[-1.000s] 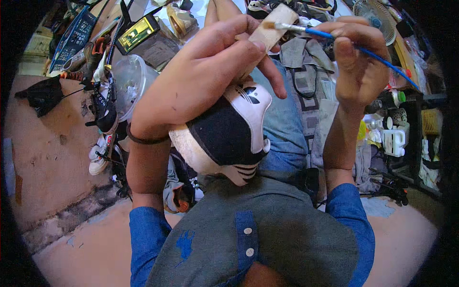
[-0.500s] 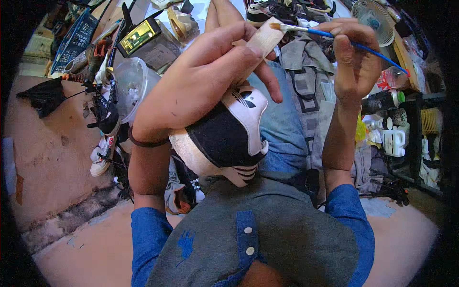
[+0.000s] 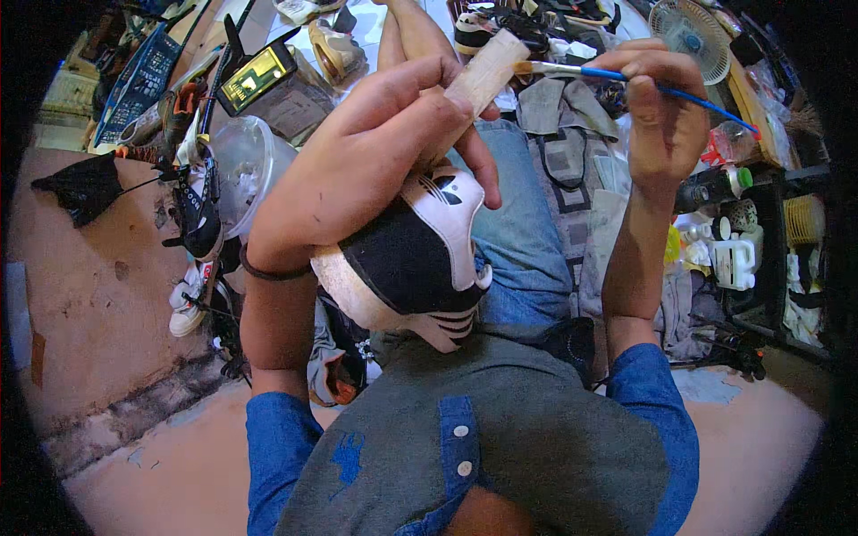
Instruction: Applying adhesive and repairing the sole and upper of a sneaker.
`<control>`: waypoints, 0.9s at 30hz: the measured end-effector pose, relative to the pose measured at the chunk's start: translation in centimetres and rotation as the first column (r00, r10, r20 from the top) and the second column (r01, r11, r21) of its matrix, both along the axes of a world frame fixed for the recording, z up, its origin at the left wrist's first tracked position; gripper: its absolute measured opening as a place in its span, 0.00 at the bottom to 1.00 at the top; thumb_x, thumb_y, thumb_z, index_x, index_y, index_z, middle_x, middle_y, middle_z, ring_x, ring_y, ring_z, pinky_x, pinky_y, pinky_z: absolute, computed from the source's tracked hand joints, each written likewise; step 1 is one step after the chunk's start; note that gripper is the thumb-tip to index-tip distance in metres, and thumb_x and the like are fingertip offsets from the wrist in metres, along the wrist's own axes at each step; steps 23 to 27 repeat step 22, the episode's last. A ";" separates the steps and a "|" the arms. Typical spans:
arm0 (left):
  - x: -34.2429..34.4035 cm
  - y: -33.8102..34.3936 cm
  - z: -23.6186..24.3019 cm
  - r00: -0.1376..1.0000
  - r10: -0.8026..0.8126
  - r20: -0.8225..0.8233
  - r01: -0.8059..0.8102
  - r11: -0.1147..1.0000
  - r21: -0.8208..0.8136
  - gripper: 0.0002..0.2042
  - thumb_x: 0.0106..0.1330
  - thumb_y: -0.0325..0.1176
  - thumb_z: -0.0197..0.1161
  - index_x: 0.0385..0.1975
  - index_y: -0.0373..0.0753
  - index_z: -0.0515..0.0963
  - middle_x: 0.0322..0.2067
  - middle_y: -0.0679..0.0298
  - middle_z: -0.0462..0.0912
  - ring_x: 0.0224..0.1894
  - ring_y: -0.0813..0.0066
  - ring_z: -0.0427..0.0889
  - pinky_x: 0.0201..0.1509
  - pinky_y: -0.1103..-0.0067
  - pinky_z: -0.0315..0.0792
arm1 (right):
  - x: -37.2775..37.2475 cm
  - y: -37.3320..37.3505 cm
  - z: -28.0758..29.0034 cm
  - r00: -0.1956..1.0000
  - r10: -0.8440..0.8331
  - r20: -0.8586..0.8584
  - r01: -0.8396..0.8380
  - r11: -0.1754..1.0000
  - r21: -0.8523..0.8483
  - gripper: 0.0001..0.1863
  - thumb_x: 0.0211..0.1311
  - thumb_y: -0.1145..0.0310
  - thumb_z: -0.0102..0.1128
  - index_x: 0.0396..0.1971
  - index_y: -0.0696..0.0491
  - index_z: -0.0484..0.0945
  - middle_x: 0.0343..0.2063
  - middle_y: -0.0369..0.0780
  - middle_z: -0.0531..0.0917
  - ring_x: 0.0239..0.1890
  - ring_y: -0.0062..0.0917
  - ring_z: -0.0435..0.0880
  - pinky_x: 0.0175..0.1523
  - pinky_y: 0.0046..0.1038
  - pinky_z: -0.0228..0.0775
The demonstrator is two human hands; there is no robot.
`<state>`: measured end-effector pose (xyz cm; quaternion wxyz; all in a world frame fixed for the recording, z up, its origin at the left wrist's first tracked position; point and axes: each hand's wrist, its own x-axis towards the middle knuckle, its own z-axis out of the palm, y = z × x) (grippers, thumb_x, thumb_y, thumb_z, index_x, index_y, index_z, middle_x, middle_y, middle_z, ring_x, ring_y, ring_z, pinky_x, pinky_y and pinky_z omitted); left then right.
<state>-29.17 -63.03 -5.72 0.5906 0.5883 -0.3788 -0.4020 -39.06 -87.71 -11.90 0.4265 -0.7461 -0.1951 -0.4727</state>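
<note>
My left hand [image 3: 349,170] is closed, with thumb and fingers pinching a flat pale beige strip [image 3: 489,76] that sticks up past them. Beneath that hand and against its wrist is a black and white sneaker [image 3: 407,259], tilted over my lap. The strip's lower end is hidden behind my fingers, so I cannot tell whether it joins the shoe. In my right hand [image 3: 666,112] is a thin paintbrush [image 3: 608,74] with a blue handle, gripped between thumb and fingers. Its brown bristles are at the strip's right edge; I cannot make out whether they touch.
At the left stand a clear plastic tub [image 3: 253,165] and several shoes, with a yellow-screened device [image 3: 257,82] above them. A white jug [image 3: 735,262] and bottles stand on the right by a dark rack [image 3: 778,308]. A round fan [image 3: 690,40] is at the far right.
The bristles have moved down a little, from the strip's upper face to its right edge. The strip and sneaker have shifted and turned slightly in my left hand.
</note>
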 end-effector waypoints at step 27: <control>-0.1 0.0 0.0 1.000 0.028 -0.012 -0.028 0.999 0.046 0.14 0.74 0.34 0.45 0.49 0.31 0.72 0.24 0.49 0.82 0.25 0.68 0.82 0.33 0.81 0.74 | -0.1 -0.3 -0.3 0.993 0.117 0.009 -0.118 0.991 0.071 0.09 0.71 0.67 0.53 0.44 0.57 0.73 0.41 0.53 0.81 0.44 0.31 0.79 0.51 0.31 0.70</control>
